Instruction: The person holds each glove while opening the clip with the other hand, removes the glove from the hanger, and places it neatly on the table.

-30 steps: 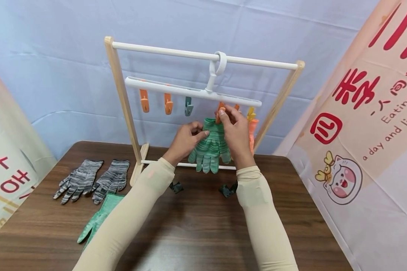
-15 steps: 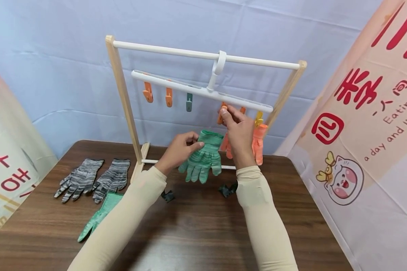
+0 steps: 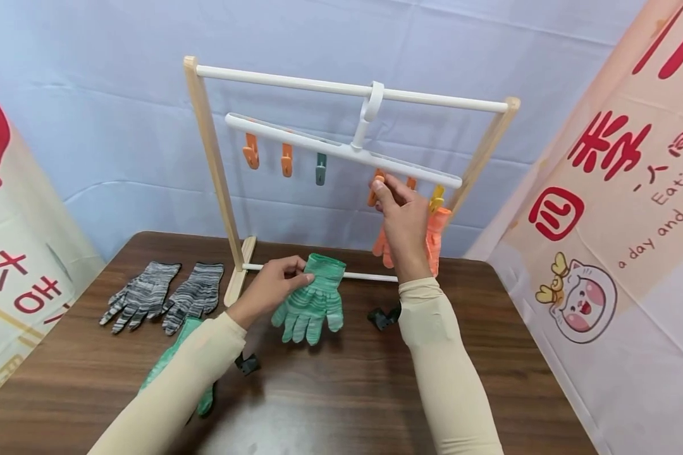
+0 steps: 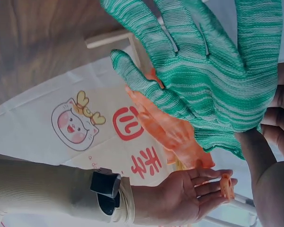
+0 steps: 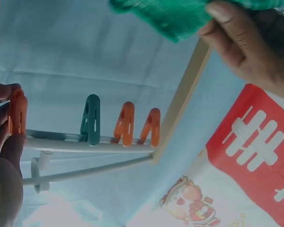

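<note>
My left hand (image 3: 273,285) pinches a green striped knit glove (image 3: 314,297) near its cuff, with the glove's fingers hanging down over the table in the head view. Up at the white hanger (image 3: 341,150), my right hand (image 3: 403,218) pinches an orange clothespin (image 3: 377,189) between thumb and fingers. Nothing hangs from that clothespin. Right behind this hand, orange gloves (image 3: 436,237) hang from the hanger's right end, below a yellow clothespin (image 3: 437,198). Left of the hook are a teal clothespin (image 5: 90,120) and two orange ones (image 5: 125,124). The hanger tilts down to the right.
A wooden stand (image 3: 210,158) with a white top rail (image 3: 296,82) carries the hanger. Two grey striped gloves (image 3: 145,296) lie on the table (image 3: 330,404) at the left. Another green glove (image 3: 173,354) lies partly under my left forearm. Printed cloth hangs on both sides.
The green glove has come away from the orange clothespin and moved down and left with my left hand. My right hand stays on the clothespin; the hanger has tilted further.
</note>
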`<action>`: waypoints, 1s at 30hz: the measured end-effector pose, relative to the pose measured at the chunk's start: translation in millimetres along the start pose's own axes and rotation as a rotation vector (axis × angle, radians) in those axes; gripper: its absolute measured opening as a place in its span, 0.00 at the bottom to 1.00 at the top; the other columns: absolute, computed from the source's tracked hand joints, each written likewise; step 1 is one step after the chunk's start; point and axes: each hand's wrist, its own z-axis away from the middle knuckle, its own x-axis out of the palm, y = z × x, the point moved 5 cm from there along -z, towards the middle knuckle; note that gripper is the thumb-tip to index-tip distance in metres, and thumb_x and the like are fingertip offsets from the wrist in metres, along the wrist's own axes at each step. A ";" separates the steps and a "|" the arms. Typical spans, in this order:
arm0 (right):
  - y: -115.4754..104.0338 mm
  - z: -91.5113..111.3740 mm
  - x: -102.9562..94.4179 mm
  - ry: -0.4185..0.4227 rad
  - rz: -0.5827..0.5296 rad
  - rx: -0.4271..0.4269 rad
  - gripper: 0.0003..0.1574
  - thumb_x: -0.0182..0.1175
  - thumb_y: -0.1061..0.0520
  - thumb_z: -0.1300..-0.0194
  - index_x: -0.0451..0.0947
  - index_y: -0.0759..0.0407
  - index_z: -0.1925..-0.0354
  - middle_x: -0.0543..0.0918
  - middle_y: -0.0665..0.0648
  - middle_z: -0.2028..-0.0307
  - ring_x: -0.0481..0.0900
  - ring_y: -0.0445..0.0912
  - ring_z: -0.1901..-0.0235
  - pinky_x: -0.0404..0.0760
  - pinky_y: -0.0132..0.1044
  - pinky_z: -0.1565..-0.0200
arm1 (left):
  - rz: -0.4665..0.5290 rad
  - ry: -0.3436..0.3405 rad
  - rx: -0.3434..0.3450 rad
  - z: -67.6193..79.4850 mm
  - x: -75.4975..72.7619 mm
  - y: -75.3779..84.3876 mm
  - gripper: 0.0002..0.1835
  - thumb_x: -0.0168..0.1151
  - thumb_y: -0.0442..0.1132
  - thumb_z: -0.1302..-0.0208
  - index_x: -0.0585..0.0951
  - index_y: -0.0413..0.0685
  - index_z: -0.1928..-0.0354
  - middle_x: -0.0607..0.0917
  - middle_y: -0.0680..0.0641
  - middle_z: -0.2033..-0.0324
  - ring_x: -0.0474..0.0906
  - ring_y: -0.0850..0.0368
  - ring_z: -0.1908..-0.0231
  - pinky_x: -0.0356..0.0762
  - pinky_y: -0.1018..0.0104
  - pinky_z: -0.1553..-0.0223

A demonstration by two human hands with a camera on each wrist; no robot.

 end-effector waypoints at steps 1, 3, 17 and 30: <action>-1.9 0.8 0.0 0.005 -0.002 0.001 0.19 0.61 0.50 0.40 0.80 0.54 0.51 0.84 0.56 0.60 0.79 0.47 0.62 0.75 0.46 0.55 | -0.008 0.003 -0.014 2.5 -0.7 -4.0 0.07 0.58 0.48 0.37 0.77 0.55 0.65 0.74 0.48 0.75 0.66 0.53 0.76 0.65 0.60 0.71; -7.3 3.2 0.7 0.014 -0.005 -0.002 0.19 0.61 0.53 0.40 0.80 0.58 0.51 0.83 0.58 0.60 0.79 0.48 0.62 0.75 0.45 0.56 | -0.026 0.002 -0.041 8.4 -2.3 -11.6 0.07 0.58 0.49 0.37 0.76 0.55 0.65 0.75 0.48 0.74 0.66 0.53 0.75 0.65 0.60 0.71; -21.7 10.5 4.4 0.032 0.052 0.008 0.20 0.60 0.55 0.38 0.78 0.62 0.49 0.83 0.59 0.58 0.78 0.51 0.61 0.76 0.37 0.58 | 0.011 0.042 -0.231 42.2 -11.2 -58.7 0.12 0.59 0.50 0.39 0.76 0.50 0.62 0.72 0.47 0.76 0.64 0.53 0.76 0.62 0.62 0.74; -22.9 12.6 3.2 0.019 0.078 -0.010 0.23 0.60 0.53 0.38 0.76 0.62 0.47 0.82 0.59 0.59 0.76 0.51 0.63 0.74 0.32 0.61 | -0.134 0.070 -0.264 62.9 -15.4 -88.8 0.08 0.58 0.45 0.37 0.75 0.48 0.66 0.71 0.49 0.78 0.64 0.54 0.78 0.61 0.62 0.74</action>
